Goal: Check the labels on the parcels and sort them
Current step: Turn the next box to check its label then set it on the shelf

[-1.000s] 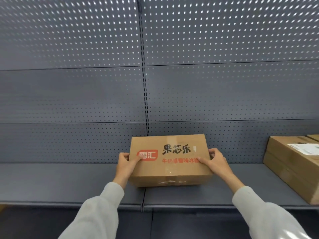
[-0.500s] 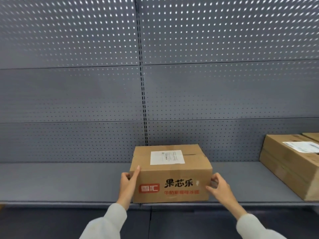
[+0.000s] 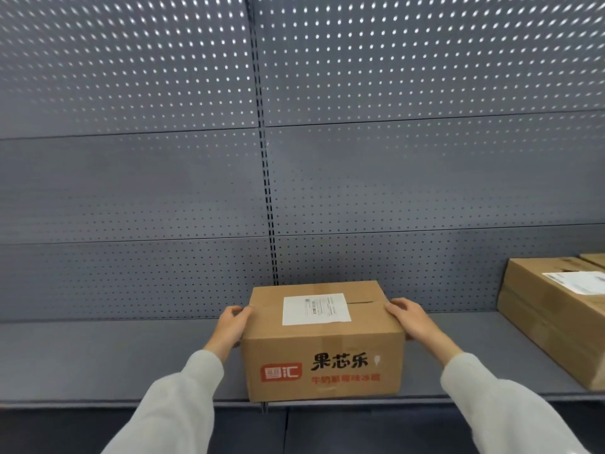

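A brown cardboard parcel (image 3: pixel 322 368) with red and black print on its front stands flat on the grey shelf (image 3: pixel 98 358), at the shelf's front edge. A white label (image 3: pixel 316 309) lies on its top face. My left hand (image 3: pixel 230 326) presses against the parcel's left side and my right hand (image 3: pixel 411 317) grips its upper right edge. Both sleeves are pale grey.
A larger brown box (image 3: pixel 553 326) with its own white label (image 3: pixel 577 282) sits at the shelf's right end, with another box corner behind it. A grey perforated back panel (image 3: pixel 163 191) rises behind the shelf. A slotted upright (image 3: pixel 269 204) runs down its middle.
The parcel has been tipped from its printed face up to lying flat, label on top, and now sits on the shelf. Both hands slid to its upper sides.
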{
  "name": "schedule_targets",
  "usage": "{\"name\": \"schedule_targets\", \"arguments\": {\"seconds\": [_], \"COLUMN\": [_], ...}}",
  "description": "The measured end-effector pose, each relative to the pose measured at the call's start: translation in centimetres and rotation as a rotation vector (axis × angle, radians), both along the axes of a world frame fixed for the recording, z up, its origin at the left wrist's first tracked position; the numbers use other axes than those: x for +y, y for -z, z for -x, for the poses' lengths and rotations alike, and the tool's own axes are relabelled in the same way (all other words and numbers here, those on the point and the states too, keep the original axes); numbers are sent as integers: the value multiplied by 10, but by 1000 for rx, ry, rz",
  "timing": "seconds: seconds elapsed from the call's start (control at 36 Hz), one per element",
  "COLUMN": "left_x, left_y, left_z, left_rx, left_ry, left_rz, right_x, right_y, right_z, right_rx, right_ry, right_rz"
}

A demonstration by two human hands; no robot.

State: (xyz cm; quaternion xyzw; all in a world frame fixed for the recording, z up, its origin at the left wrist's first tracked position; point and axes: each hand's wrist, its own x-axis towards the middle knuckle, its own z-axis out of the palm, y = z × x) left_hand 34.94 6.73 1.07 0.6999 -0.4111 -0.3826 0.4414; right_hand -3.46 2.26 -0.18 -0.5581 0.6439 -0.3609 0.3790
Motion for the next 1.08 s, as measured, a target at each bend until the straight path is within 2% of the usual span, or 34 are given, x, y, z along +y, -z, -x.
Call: {"name": "schedule_targets", "arguments": {"seconds": [0.08, 0.17, 0.39, 0.47, 0.58, 0.81, 1.08], "left_x": [-7, -10, 9, 16, 24, 35, 33], "left_y": [-1, 3, 3, 3, 6, 29, 55], "left_z": [0, 1, 2, 1, 8, 27, 31], "left_rx": [29, 74, 138, 220, 275, 355, 351], "left_ry": [47, 73, 59, 73, 76, 53, -9], "left_rz": [-78, -125, 23, 101, 207, 195, 175], "right_x": [-6, -7, 8, 14, 23, 38, 47], "right_y": [0, 5, 5, 6, 10, 43, 81], "right_z": [-4, -7, 8, 14, 16, 9, -4], "right_rx": [4, 14, -60, -124, -127, -60, -31], "right_ry": [-11, 11, -23, -36, -51, -45, -12], "right_rz": [-52, -18, 176, 246, 265, 281, 237]}}
